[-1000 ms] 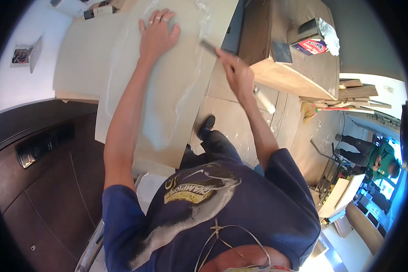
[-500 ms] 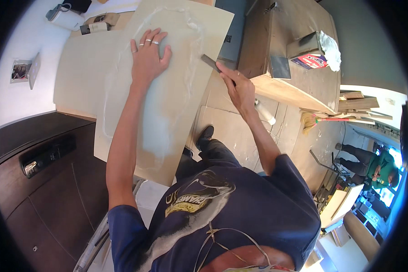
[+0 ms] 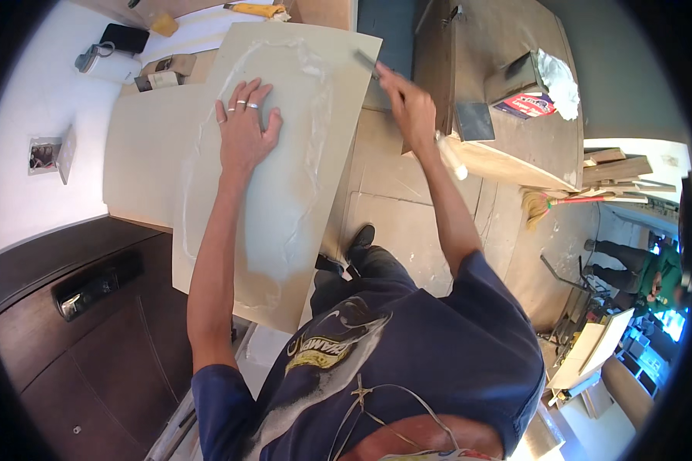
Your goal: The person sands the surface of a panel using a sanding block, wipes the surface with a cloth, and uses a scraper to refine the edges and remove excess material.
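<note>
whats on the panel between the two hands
Head view: between the left hand and right hand, only bare beige panel with pale smeared streaks.

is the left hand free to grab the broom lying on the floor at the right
Probably not. The left hand lies flat on the beige panel, and the broom lies far across on the floor, beyond the right arm and the body.

Tool in right hand blurred, mostly hidden by fingers; kind unclear.
</note>
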